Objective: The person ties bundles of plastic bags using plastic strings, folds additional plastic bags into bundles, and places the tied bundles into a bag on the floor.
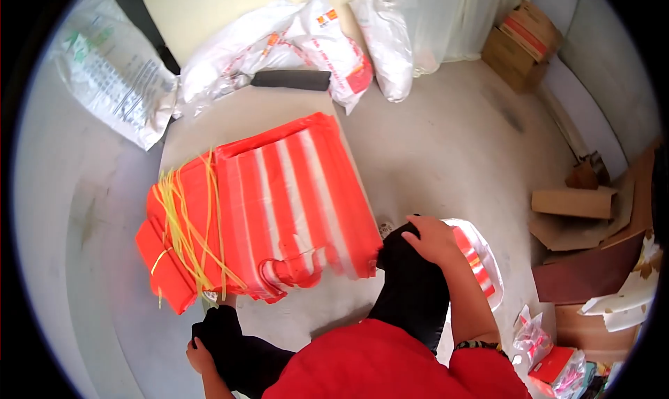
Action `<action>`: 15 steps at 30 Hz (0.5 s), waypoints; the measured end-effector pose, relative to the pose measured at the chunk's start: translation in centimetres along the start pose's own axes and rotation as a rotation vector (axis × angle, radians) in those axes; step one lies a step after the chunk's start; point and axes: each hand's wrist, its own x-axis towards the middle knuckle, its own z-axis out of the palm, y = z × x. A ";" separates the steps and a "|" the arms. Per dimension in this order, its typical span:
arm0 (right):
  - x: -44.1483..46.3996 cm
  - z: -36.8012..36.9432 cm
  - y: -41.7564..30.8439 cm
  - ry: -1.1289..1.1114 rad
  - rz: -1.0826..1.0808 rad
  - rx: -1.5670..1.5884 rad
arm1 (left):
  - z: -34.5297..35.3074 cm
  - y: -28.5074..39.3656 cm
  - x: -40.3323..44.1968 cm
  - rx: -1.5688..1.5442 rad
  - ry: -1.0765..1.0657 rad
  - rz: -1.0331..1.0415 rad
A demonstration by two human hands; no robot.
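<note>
My right hand (431,239) rests on my right knee with its fingers spread over the black trousers (411,287), holding nothing. On the outer side of my left knee lies my left hand (200,357), its visible fingers loose and apart. Before my knees lies a wide stack of red-and-white striped plastic bags (279,190) with a ragged near edge. Several thin yellow straps (185,218) lie loosely across its left part. A smaller folded red bundle (166,266) sits at the stack's left end. Both hands are apart from the stack.
Behind the stack are a dark grey bar (290,80) and white printed sacks (286,40). Another sack (118,78) stands left. A white sack with striped bags (477,259) is by my right leg. Cardboard boxes (523,43) stand back right; opened cardboard (585,259) lies right.
</note>
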 end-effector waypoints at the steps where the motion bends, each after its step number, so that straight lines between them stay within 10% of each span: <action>1: 0.0 0.5 0.4 0.082 0.040 0.062 | 0.1 0.3 -0.2 0.035 0.029 -0.006; 15: 1.0 1.2 -0.2 0.056 0.091 0.018 | -0.9 2.0 0.3 -0.002 0.011 -0.023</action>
